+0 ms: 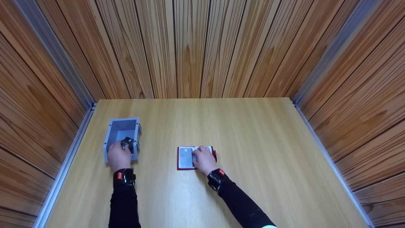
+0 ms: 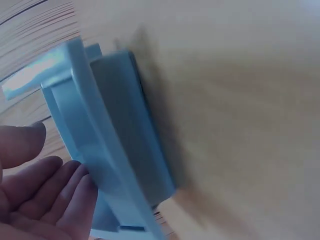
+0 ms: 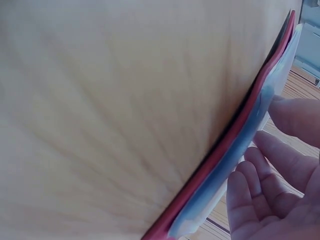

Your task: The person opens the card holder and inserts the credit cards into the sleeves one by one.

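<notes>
My left hand reaches over the near side of a grey-blue plastic bin. A small black object shows beside its fingertips in the head view. In the left wrist view the fingers are loosely bent over the bin, thumb apart, and nothing shows between them. An open red card holder with clear plastic sleeves lies on the table. My right hand lies over its right half, pinching the sleeves between thumb and forefinger, the other fingers curled.
The wooden tabletop is bounded by plank walls at the back and both sides. Metal rails run along its left and right edges. The bin stands at the left, the card holder near the middle.
</notes>
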Demonstrator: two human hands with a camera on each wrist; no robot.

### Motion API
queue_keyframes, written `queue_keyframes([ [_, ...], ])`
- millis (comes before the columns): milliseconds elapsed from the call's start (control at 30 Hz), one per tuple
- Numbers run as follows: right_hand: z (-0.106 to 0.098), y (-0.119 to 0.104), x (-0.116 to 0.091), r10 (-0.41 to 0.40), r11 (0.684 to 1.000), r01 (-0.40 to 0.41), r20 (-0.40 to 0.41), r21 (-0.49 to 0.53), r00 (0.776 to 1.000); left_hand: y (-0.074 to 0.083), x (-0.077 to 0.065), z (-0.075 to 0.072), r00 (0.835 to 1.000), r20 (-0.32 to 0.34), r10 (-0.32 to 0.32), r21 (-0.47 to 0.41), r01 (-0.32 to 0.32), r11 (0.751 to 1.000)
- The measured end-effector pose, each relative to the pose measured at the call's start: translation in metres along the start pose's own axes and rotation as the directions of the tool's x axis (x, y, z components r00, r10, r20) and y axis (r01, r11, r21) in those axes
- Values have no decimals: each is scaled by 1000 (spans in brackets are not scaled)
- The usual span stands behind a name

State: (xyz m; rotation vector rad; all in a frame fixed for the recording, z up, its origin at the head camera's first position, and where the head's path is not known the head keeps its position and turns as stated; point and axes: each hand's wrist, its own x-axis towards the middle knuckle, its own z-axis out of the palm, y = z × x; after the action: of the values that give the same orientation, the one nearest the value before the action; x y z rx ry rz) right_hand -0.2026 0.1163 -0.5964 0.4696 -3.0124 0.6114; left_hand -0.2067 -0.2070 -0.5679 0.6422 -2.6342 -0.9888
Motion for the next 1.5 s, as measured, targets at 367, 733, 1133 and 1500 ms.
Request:
queue_keyframes([
  [367, 3, 1, -2, -37, 999, 37, -43, -17, 998, -1, 18, -1, 994, 104, 47, 174, -65, 983],
  [733, 3, 1, -2, -23, 1000, 23, -31, -9, 999, -10, 32, 13, 963, 250, -99, 276, 28, 961],
  [1133, 2, -1, -1, -20, 1000, 20, -17, -13, 1000, -11, 35, 15, 964, 214, -156, 310, 84, 947],
  [1500, 2, 1, -2, -59, 998, 57, -55, -36, 997, -11, 37, 18, 971, 196, -135, 312, 69, 948],
])
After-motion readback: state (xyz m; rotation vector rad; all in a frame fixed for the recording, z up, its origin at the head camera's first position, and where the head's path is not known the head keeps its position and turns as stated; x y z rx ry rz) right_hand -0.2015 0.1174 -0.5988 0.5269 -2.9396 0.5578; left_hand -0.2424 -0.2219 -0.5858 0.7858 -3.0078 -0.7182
